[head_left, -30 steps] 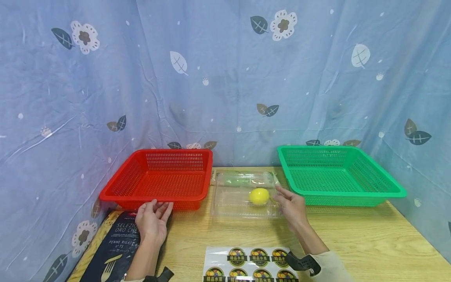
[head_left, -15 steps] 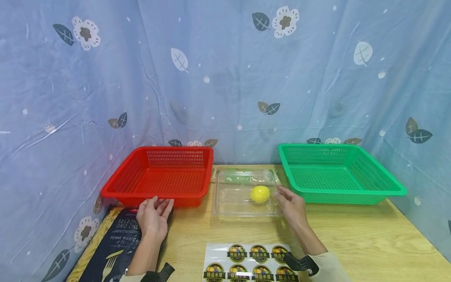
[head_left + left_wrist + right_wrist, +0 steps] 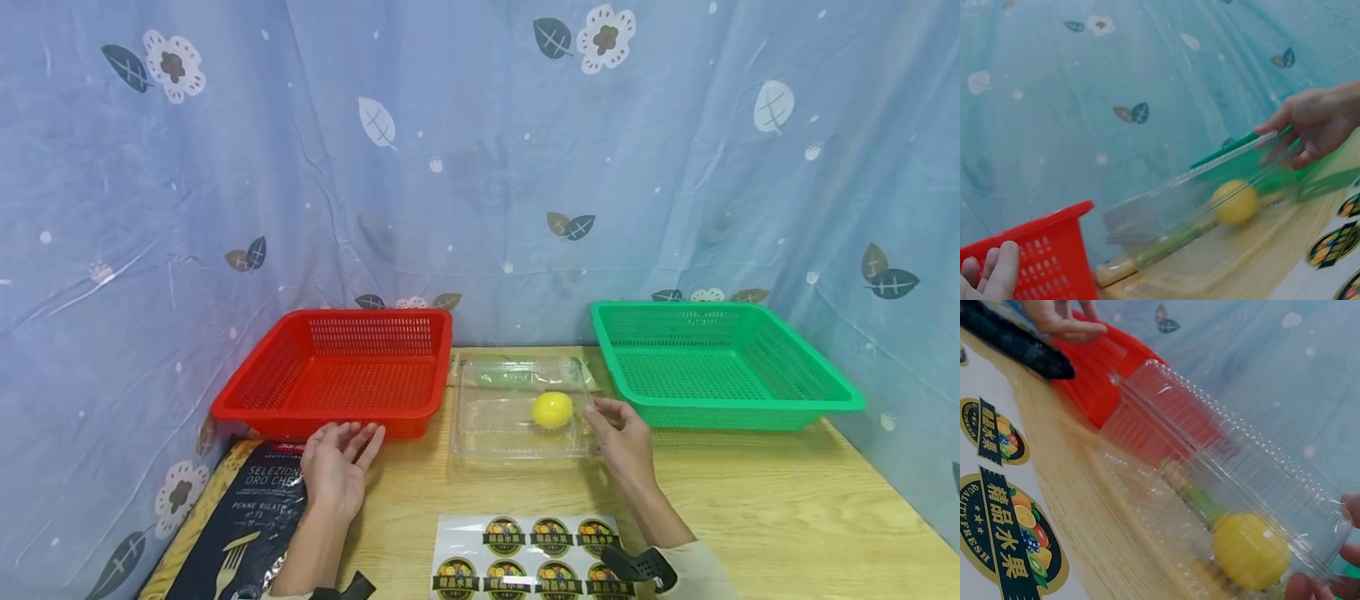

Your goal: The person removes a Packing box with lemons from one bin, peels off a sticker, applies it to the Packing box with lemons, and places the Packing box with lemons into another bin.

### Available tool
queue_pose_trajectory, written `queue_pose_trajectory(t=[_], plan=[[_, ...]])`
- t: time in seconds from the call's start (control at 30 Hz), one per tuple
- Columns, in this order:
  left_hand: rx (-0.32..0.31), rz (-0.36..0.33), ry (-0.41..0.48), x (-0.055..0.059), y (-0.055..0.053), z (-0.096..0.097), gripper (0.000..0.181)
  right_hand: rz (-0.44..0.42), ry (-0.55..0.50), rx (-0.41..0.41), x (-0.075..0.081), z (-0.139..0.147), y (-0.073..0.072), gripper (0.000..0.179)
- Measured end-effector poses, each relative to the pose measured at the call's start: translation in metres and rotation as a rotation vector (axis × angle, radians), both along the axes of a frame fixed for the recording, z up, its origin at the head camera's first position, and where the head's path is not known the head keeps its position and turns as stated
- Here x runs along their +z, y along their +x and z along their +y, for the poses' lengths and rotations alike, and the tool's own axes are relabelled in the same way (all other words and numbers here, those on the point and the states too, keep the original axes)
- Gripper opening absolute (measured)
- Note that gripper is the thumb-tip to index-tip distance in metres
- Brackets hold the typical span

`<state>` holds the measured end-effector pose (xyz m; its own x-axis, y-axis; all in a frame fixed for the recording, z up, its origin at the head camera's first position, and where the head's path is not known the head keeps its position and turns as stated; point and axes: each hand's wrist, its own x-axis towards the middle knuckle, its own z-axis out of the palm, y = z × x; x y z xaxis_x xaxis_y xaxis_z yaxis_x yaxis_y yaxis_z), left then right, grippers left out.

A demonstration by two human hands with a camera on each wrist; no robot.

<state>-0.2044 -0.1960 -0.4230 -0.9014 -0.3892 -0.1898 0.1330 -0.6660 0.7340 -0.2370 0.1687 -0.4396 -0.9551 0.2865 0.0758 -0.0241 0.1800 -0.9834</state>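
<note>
My right hand (image 3: 626, 437) pinches the right edge of a clear plastic box (image 3: 487, 417), thumb and fingertips at its corner. Inside the box, toward that hand, sits a yellow lemon (image 3: 552, 410); it shows through the clear wall in the right wrist view too. My left hand (image 3: 337, 467) has its fingers loosely extended just in front of the red basket (image 3: 225, 412), holding nothing. In the left wrist view those fingers (image 3: 1004, 269) overlap the basket's side.
A green basket (image 3: 750, 406) stands back right. Behind the clear box lies a plastic-wrapped green item (image 3: 517, 372). A black penne bag (image 3: 258, 508) lies front left, and a sheet of round fruit stickers (image 3: 468, 533) at the front. A patterned curtain (image 3: 480, 167) closes off the back.
My left hand has come off the red basket's front rim and moved slightly right, fingers spreading. The right hand stays at the clear box, which holds nearly the same place.
</note>
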Motion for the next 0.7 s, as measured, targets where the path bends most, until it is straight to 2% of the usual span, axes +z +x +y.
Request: queue_pose_trajectory(t=[0.1, 0.2, 0.37, 0.5, 0.53, 0.6, 0.7], plan=[[-0.056, -0.01, -0.007, 0.002, 0.005, 0.006, 0.006, -0.003, 0.005, 0.011, 0.002, 0.001, 0.001, 0.043], [-0.095, -0.018, -0.084, 0.004, 0.012, 0.015, 0.012, -0.024, 0.027, 0.023, 0.007, 0.003, 0.003, 0.045], [-0.122, 0.018, -0.363, 0.011, 0.024, 0.034, 0.023, -0.054, 0.145, 0.024, 0.02, 0.008, 0.009, 0.051], [-0.166, 0.037, -0.605, 0.016, 0.031, 0.046, 0.019, -0.041, 0.238, -0.007, 0.027, 0.012, 0.013, 0.047], [-0.195, 0.046, -0.665, 0.016, 0.032, 0.048, 0.019, -0.026, 0.259, -0.019, 0.028, 0.012, 0.014, 0.045], [-0.295, 0.06, -0.818, 0.015, 0.035, 0.052, 0.019, 0.023, 0.311, -0.052, 0.031, 0.013, 0.017, 0.039], [-0.518, 0.102, -1.107, 0.013, 0.038, 0.055, 0.019, 0.135, 0.371, -0.092, 0.033, 0.009, 0.021, 0.024]])
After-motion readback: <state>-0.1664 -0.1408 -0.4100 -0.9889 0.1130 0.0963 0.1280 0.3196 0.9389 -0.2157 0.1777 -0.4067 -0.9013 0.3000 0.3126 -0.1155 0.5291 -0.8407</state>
